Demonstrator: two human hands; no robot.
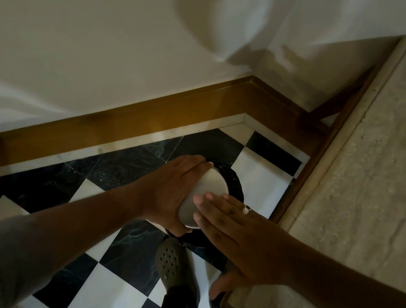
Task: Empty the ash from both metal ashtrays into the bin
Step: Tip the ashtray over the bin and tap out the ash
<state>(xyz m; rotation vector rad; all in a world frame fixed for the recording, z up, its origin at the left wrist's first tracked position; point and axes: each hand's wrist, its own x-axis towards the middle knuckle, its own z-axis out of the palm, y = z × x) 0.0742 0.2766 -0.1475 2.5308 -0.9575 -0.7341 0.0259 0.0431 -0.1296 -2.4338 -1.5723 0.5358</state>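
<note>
Fingers (207, 199) against upturned ashtray (205, 191), unmarked

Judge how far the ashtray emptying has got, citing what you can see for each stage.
Done: nothing shows as finished. In hand: the left hand holds one metal ashtray upside down over the black bin, and the right hand lies flat against its base. Left: the second ashtray, which is not in view.

Your left hand (168, 190) holds the ashtray (201, 198) upside down over the bin (233, 184), which stands on the floor (113, 277) in the wall corner. Your right hand (236, 235) lies flat against the ashtray's base. The table (370, 171) runs along your right; your shoe (173, 263) is just before the bin.
</note>
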